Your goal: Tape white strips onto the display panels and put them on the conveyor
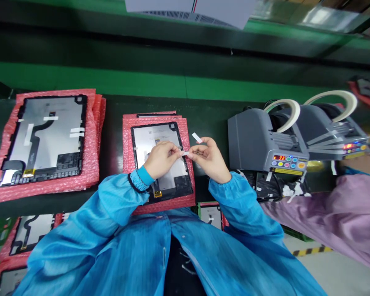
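Two hands meet over the panel (160, 158) on its pink wrap (128, 142): our left hand (162, 159) and right hand (210, 159) both pinch a tape strip (185, 153) lying three-to-nine between them, a second strip (197, 137) sticking up at twelve o'clock from our right fingers.

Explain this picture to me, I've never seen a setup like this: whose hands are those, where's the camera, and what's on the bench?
The camera sits on a person's head, looking down at their own blue-sleeved arms. The left hand and right hand pinch a small white tape strip between them; another strip sticks up from the right fingers. Below lies a display panel on pink bubble wrap. A second panel lies left. Two grey tape dispensers stand right, beside a co-worker's purple sleeve.
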A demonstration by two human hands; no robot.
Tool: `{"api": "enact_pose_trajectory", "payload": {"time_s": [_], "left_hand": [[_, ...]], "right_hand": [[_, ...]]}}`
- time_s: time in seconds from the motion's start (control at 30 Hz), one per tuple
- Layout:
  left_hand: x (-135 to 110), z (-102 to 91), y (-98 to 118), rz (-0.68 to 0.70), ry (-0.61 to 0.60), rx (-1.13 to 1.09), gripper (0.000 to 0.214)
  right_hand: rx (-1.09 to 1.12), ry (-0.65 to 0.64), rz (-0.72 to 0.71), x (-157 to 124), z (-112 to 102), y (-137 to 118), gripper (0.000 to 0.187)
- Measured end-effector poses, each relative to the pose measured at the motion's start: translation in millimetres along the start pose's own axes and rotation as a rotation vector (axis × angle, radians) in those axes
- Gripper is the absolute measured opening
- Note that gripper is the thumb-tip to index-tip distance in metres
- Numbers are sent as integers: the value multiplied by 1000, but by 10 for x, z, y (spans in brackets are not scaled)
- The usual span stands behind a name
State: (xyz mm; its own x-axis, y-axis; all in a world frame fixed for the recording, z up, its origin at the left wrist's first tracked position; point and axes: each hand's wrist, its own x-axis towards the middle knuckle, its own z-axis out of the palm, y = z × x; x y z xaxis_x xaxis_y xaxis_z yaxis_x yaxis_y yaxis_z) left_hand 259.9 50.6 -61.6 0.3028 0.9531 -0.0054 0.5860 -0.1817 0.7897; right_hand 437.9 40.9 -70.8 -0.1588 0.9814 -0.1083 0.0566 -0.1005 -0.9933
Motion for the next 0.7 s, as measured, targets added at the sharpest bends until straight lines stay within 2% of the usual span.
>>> {"api": "enact_pose_trajectory", "payload": {"time_s": [0.33,0.7], "left_hand": [[-57,41,130,-48,-49,360,19],[-69,100,83,-35,-78,404,21]], "right_hand": [[-118,17,62,60,8,117,55],[-227,-6,95,80,20,119,47]]}}
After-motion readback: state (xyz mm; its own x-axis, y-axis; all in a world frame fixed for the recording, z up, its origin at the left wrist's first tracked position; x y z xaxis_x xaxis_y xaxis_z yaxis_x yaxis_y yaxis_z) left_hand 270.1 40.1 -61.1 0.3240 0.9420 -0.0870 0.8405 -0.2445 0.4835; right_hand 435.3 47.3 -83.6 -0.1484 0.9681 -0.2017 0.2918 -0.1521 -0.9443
